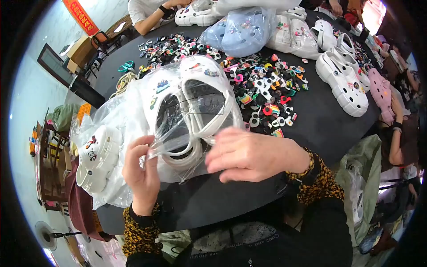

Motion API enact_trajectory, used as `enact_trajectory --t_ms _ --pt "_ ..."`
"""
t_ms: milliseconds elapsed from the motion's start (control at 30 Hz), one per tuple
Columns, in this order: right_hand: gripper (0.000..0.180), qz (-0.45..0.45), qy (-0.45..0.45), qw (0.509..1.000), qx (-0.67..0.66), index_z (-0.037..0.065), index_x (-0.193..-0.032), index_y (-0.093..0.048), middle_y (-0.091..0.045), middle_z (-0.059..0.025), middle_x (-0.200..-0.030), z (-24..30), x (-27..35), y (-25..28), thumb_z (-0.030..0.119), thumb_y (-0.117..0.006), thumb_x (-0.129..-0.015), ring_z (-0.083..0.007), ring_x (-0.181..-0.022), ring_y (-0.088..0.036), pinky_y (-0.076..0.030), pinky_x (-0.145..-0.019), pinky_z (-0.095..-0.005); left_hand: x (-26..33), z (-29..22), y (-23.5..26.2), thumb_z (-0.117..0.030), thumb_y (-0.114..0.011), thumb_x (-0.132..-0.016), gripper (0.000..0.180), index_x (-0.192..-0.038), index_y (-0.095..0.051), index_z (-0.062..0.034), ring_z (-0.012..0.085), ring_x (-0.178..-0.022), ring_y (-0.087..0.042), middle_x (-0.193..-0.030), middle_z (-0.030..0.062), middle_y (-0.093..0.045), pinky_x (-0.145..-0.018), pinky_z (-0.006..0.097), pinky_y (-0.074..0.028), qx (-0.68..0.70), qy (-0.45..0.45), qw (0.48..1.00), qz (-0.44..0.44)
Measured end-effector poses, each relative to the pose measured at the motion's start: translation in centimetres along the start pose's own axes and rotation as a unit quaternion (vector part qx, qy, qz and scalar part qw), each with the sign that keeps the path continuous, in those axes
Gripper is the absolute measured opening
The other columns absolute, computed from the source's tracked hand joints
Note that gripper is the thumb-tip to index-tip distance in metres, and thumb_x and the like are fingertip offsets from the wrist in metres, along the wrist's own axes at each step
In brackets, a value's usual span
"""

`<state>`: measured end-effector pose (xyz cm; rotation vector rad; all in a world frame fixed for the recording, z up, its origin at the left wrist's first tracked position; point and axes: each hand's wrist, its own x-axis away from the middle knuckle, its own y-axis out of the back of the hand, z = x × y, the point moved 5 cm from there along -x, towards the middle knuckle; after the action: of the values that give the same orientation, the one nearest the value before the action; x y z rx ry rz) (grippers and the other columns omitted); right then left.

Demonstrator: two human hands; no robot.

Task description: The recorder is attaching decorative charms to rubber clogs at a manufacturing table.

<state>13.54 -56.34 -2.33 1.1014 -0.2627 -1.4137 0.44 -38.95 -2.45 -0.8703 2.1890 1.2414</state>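
Observation:
A pair of white clogs (158,89) with small charms on the toes lies inside a clear plastic bag (173,138) on the near part of the table. My left hand (141,171) pinches the bag's edge between thumb and fingers, beside the heels. Over the bag's right near corner is my right hand (258,155), its slightly blurred fingers stretched leftward with nothing visible in them. Whether its fingertips touch the plastic, I cannot make out. Left of the bag, a white clog (100,155) with charms rests in loose plastic wrap.
Heaps of colourful shoe charms (271,93) cover the table (311,118) beyond the bag. Bagged light-blue clogs (249,33) and several white clogs (342,84) stand farther back. A person's arm (149,20) is across the table; another person's hand (396,107) touches a pink clog (380,91).

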Motion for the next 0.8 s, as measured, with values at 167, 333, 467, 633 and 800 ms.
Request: enact_trajectory --t_ms 167,333,467,633,800 --pt "0.03 -0.133 -0.056 0.957 0.252 0.006 -0.105 -0.064 -0.063 -0.0064 -0.109 -1.1 0.3 0.7 0.014 -0.066 -0.076 -0.0194 -0.105 -0.057 -0.033 -0.104 -0.0421 0.6 0.2 -0.1 0.003 -0.053 -0.087 0.007 -0.082 -0.049 0.0025 0.0152 -0.076 -0.053 -0.089 0.0146 -0.06 -0.068 0.025 -0.042 0.145 0.089 0.984 -0.041" --pt "0.024 -0.201 -0.076 0.885 0.414 0.008 -0.1 -0.067 -0.064 -0.0036 -0.108 -2.0 0.9 2.3 0.015 -0.066 -0.076 -0.0181 -0.102 -0.06 -0.029 -0.106 -0.0486 1.4 -1.8 -1.0 0.001 -0.06 -0.083 0.01 -0.079 -0.051 0.001 0.0139 -0.057 -0.049 -0.074 0.0108 -0.058 -0.052 0.026 -0.039 0.141 0.053 0.984 0.091" --pt "0.027 -0.193 -0.11 0.863 0.453 0.009 -0.103 -0.066 -0.065 -0.0053 -0.105 -2.5 1.5 3.4 0.016 -0.059 -0.078 -0.0176 -0.103 -0.059 -0.028 -0.107 -0.0468 1.0 -3.6 -2.3 -0.005 -0.064 -0.082 0.012 -0.089 -0.056 0.0009 0.0181 -0.069 -0.056 -0.081 0.0091 -0.059 -0.063 0.027 -0.045 0.169 0.009 0.959 0.227" --pt "0.023 -0.207 -0.146 0.846 0.469 0.007 -0.098 -0.065 -0.062 -0.0058 -0.103 -2.6 1.8 4.0 0.013 -0.063 -0.076 -0.0197 -0.101 -0.055 -0.033 -0.097 -0.0431 0.1 -4.9 -1.0 -0.005 -0.069 -0.079 0.026 -0.101 -0.057 0.0004 0.0229 -0.074 -0.061 -0.095 0.0129 -0.061 -0.065 0.031 -0.05 0.185 -0.08 0.957 0.209" --pt "0.015 -0.162 -0.14 0.904 0.371 0.006 -0.091 -0.064 -0.061 -0.0076 -0.096 0.7 -0.7 2.3 0.014 -0.065 -0.078 -0.0216 -0.094 -0.056 -0.037 -0.087 -0.0386 -0.7 -5.0 1.7 -0.005 -0.069 -0.078 0.021 -0.096 -0.059 -0.0007 0.029 -0.076 -0.061 -0.093 0.0132 -0.062 -0.065 0.034 -0.05 0.133 -0.094 0.967 0.196"
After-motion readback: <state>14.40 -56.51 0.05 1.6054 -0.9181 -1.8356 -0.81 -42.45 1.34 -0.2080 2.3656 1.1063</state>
